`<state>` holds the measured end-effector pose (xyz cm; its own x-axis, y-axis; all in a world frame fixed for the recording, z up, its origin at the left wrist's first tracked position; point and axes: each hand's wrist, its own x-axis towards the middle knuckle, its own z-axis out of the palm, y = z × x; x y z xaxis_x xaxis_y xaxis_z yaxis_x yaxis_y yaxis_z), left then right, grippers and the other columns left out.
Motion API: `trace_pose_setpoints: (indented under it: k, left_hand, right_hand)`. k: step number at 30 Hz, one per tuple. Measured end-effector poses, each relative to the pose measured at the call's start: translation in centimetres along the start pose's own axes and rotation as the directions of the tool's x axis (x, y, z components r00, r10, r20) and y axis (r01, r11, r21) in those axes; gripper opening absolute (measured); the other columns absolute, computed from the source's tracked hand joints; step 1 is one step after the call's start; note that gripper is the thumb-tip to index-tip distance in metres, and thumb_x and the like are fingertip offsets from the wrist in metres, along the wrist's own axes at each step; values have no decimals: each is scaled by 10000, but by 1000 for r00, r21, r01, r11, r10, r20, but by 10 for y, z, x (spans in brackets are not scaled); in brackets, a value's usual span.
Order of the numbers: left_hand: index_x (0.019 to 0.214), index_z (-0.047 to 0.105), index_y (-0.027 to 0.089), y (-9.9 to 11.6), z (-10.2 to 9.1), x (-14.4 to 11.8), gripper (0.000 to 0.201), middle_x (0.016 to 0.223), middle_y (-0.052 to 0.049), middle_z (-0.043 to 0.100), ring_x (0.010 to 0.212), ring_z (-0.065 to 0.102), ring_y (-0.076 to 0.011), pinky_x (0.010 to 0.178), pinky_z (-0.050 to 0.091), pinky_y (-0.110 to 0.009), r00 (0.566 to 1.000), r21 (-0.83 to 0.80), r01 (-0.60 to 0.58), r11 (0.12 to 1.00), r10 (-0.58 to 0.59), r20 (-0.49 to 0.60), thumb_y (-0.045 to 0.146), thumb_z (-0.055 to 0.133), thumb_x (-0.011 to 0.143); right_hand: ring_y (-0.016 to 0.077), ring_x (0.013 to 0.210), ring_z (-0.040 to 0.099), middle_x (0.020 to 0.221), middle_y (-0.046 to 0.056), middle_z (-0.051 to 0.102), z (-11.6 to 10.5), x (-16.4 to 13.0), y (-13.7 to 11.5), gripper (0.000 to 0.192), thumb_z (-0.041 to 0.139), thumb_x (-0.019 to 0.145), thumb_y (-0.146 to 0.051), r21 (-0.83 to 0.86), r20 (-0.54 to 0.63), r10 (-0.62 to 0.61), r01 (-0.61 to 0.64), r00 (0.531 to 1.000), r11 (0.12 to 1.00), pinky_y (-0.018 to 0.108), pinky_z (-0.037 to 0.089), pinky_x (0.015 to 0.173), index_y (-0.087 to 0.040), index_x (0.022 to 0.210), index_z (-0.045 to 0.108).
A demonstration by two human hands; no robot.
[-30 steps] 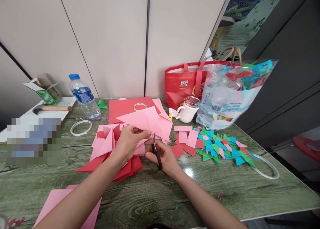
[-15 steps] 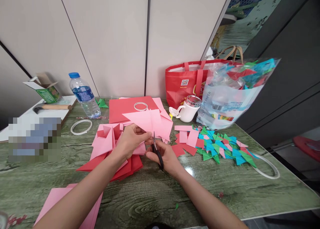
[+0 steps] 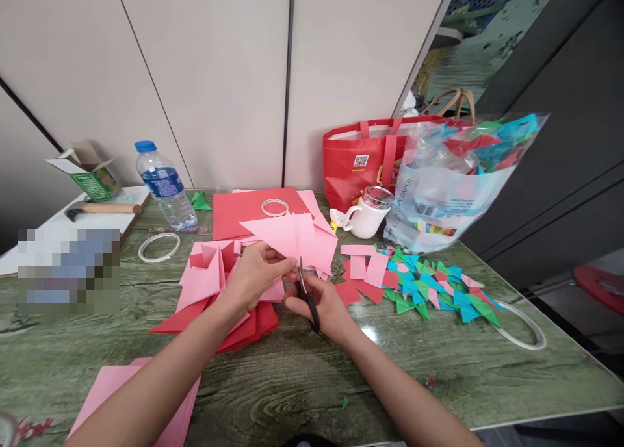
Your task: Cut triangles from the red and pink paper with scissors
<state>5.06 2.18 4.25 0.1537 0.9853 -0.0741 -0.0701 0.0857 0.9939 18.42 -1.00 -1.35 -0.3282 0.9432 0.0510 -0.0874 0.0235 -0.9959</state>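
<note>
Left hand (image 3: 256, 275) up off the table (image 3: 302, 375), fingers pinched on the near edge of a folded pink sheet (image 3: 295, 238), which fans up and away from the knuckles. Right hand (image 3: 322, 304) sits just beside it, almost touching, fingers wrapped through the dark handles of the scissors (image 3: 306, 294); the blades point up and away from the palm into the pink sheet's lower edge, right next to the left thumb. How far the blades are parted is too small to tell. Under and behind the left hand lies a heap of pink and red papers (image 3: 214, 291), and beyond that a flat red sheet (image 3: 244, 210) with a tape ring (image 3: 274, 207) on it. Out past the right hand, pink and red offcuts (image 3: 363, 275), then a spread of green and blue triangles (image 3: 433, 291) further out to that side. Beyond those stand a white mug (image 3: 363, 218), a clear bag (image 3: 453, 180) of coloured pieces and a red tote (image 3: 363, 161). Far off on the left hand's side, a water bottle (image 3: 163, 187) and another tape ring (image 3: 158, 247). Near the left forearm, a pink stack (image 3: 112, 388) at the table's edge.
</note>
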Motion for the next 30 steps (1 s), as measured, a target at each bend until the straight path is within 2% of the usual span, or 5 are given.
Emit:
trace_pose_setpoints:
  k: [20, 30]
  left_hand:
    - [689, 574, 108, 2, 2, -2, 174, 600, -19, 654, 518, 610, -127, 537, 497, -254, 1000, -3, 14, 1000, -14, -20, 132, 698, 570]
    - [731, 582, 96, 2, 1, -2, 200, 644, -31, 668, 551, 622, -134, 543, 491, -250, 1000, 0, 14, 1000, -14, -23, 130, 698, 572]
  right_hand:
    - [135, 639, 502, 709, 10, 556, 0, 0, 1, 380, 708, 629, -440, -18, -6, -6, 6, 1000, 1000, 275, 424, 614, -164, 838, 551]
    - [102, 573, 456, 661, -12, 527, 0, 1, 9, 360, 712, 638, -399, -24, -34, -26, 25, 999, 999, 239, 386, 550, -145, 838, 556]
